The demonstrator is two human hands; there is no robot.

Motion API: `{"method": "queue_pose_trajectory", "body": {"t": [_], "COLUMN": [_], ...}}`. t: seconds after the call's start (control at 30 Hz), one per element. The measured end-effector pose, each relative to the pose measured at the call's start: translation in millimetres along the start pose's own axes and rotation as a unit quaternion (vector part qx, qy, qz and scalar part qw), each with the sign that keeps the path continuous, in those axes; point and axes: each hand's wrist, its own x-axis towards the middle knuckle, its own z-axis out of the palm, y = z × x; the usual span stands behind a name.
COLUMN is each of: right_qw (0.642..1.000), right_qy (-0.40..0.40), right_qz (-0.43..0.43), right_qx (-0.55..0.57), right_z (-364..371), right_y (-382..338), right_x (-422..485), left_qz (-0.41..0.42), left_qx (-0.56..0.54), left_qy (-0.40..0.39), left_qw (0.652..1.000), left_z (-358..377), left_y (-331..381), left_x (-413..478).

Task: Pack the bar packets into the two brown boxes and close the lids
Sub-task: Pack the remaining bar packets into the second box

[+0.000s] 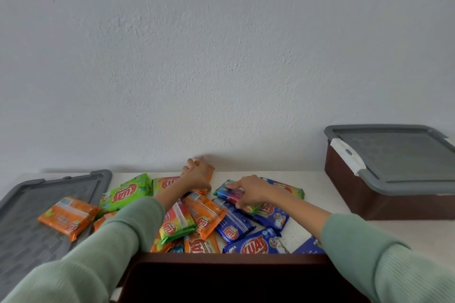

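With my left hand (197, 174) closed on an orange foil bar packet (208, 172) by the wall and my right hand (248, 190) pinching a blue one (230, 195), I'd lift both clear, then lay them flat in the open brown plastic box (229, 259) nearest me.

Both arms in pale green sleeves reach over the open brown box (221, 259) at the near edge of the white table (307, 179). The left hand (197, 174) closes around an orange packet (209, 172) near the table's far edge, by the wall. The right hand (248, 190) pinches a blue packet (229, 193) on top of the heap of bar packets (197, 219) at the table's middle. A grey lid (29, 236) lies at the left edge with an orange packet stack (69, 216) on it. A second brown box (384, 194), lidded, stands toward the right far corner
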Motion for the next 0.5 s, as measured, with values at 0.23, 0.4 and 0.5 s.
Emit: {"method": "queue_pose_trajectory", "body": {"t": [0.23, 0.4, 0.5], "right_qw": [0.997, 0.998, 0.999], "right_qy": [-0.020, 0.044, 0.051], "right_qz": [0.011, 0.009, 0.010], "right_qx": [-0.071, -0.035, -0.005], "right_z": [-1, 3, -7], "right_y": [5, 8, 11], "right_x": [1, 2, -7], "left_qz": [0.063, 0.095, 0.110], "left_qx": [0.017, -0.018, -0.085], "left_qy": [-0.077, 0.075, 0.113], "left_qw": [0.995, 0.993, 0.984], "left_z": [-13, -1, -16], "left_y": [-1, 1, 3], "left_x": [1, -4, -15]}}
